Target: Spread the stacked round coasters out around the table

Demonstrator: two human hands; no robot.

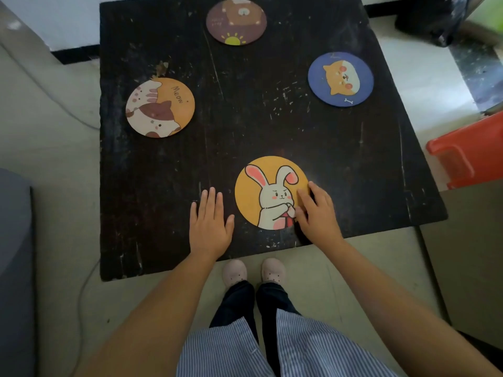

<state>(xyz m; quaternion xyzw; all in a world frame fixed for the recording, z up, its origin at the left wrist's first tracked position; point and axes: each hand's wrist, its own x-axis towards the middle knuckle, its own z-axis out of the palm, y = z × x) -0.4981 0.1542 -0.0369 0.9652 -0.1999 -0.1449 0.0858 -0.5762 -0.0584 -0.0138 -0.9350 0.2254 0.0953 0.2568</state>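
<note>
Several round coasters lie apart on the black table (pixel 245 118). A yellow rabbit coaster (pixel 268 190) sits near the front edge. A cat coaster marked "Meow" (pixel 160 108) lies at the left, a dark bear coaster (pixel 236 21) at the far middle, and a blue dog coaster (pixel 340 79) at the right. My right hand (pixel 315 213) rests with its fingertips on the rabbit coaster's right edge, fingers bent. My left hand (pixel 211 223) lies flat and spread on the table just left of that coaster, not touching it.
A red plastic crate (pixel 468 153) stands on the floor at the right. A grey object (pixel 15 268) fills the left edge, and a thin cable (pixel 87 278) runs over the floor. My feet (pixel 253 272) are just before the table's front edge.
</note>
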